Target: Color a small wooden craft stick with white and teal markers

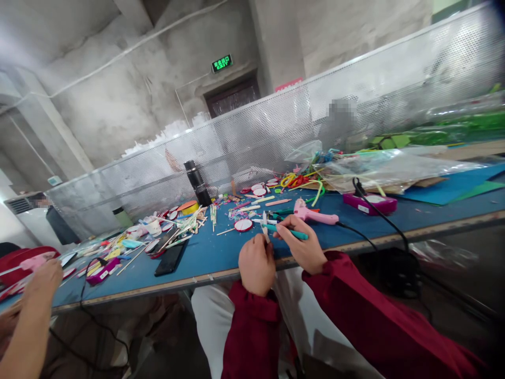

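My left hand (257, 266) is closed at the front edge of the blue table, pinching a thin pale stick (265, 227) that points up and away. My right hand (302, 246) grips a teal pen (298, 233), its narrow end reaching to the pale stick; whether the two touch I cannot tell. Just beyond my right hand lies a pink glue gun (315, 215) with a black cord. A round white disc with a red rim (243, 225) rests to the left of the pen, near a thin stick.
A black phone (171, 259), a pile of sticks and a black bottle (197, 183) stand or lie to the left. Purple boxes (370, 203) with cords sit at both sides. Behind runs a perforated metal screen (252, 142). Another person's hand (44, 276) works at far left.
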